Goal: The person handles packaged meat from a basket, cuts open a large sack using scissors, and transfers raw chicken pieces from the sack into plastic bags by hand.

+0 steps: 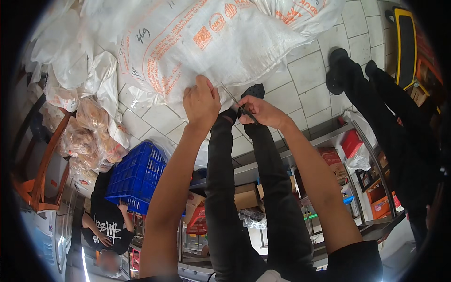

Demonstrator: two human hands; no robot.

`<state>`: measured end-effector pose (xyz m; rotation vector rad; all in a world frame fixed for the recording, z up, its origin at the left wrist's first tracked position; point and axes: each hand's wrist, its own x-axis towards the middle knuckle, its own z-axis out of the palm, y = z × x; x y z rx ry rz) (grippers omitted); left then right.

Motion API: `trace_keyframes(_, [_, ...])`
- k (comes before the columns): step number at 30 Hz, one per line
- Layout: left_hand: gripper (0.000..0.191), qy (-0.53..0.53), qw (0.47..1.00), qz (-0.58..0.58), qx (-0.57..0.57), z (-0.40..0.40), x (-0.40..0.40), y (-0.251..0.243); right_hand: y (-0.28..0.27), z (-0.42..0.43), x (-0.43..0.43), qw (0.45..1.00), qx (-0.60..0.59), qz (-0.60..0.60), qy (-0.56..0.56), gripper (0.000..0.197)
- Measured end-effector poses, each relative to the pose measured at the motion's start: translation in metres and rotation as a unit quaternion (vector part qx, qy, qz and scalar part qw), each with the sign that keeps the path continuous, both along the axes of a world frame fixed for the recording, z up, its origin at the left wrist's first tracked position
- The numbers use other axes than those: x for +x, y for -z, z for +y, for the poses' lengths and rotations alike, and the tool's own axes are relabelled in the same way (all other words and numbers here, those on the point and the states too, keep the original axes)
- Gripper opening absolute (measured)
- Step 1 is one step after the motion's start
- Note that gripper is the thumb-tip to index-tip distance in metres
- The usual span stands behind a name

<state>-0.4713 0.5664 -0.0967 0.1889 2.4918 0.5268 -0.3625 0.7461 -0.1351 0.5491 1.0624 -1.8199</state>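
A large white woven plastic sack (pixel 225 46) with orange print and handwriting lies across the floor before me. My left hand (pixel 202 100) pinches the sack's near edge between thumb and fingers. Dark-handled scissors (pixel 250 114) are in my right hand (pixel 262 111), just right of my left hand. Their long thin blades point up and left to the sack's edge; whether they touch it I cannot tell. Below my hands are my feet in black shoes (pixel 255 91).
Clear bags of brownish goods (pixel 84 130) and a blue plastic crate (pixel 137 176) stand at the left. A person in black (pixel 109 218) touches the crate. Another person's dark-trousered legs (pixel 373 102) are at the right, near a yellow-framed black platform (pixel 405 46). Metal shelving (pixel 373 158) stands lower right.
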Motion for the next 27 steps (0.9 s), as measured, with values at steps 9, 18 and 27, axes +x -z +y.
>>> trace_keyframes(9, [0.018,0.004,0.992,0.102,0.076,-0.007,0.014,0.011,0.008,-0.013,-0.029,0.995,0.081,0.021,-0.044,0.057])
trace_keyframes(18, [0.024,0.045,0.986,0.159,-0.038,0.009,0.015,0.001,-0.005,0.028,-0.015,0.997,0.064,0.003,-0.035,0.06])
trace_keyframes(27, [0.009,0.075,0.987,0.141,0.026,0.007,0.016,0.021,0.002,0.023,-0.032,0.999,0.045,-0.001,-0.03,0.061])
